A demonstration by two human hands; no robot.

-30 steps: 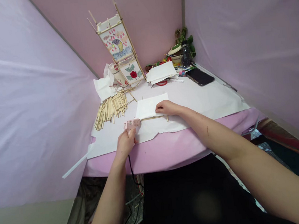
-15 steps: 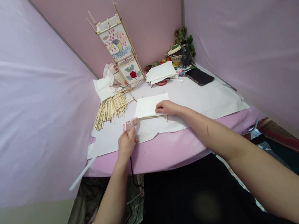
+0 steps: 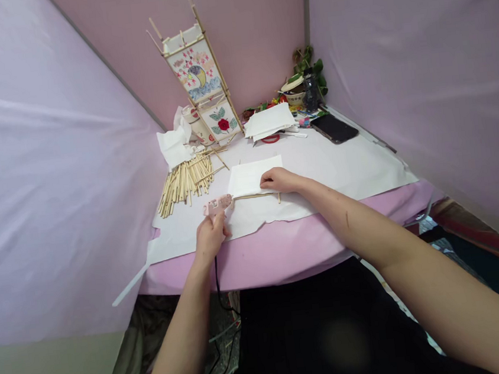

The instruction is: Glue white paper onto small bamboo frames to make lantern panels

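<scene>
My left hand point(image 3: 211, 237) is closed around a pink glue gun point(image 3: 216, 205) whose nozzle points at the left end of a thin wooden stick point(image 3: 254, 196). A black cord hangs from the gun over the table edge. My right hand point(image 3: 278, 179) presses its curled fingers down on the stick and on a white paper sheet point(image 3: 252, 176) lying behind it. Both rest on the larger white paper point(image 3: 345, 168) covering the pink table point(image 3: 283, 249).
A pile of wooden sticks point(image 3: 185, 182) lies at the left. A tall paper lantern with painted panels point(image 3: 202, 79) stands at the back, with crumpled tissue point(image 3: 174, 144), stacked papers point(image 3: 269, 121), a black phone point(image 3: 335, 127) and a plant point(image 3: 309, 73). Purple walls enclose the table.
The glue gun in my left hand has shifted slightly toward the stick's left end. My right hand stays in place on the stick.
</scene>
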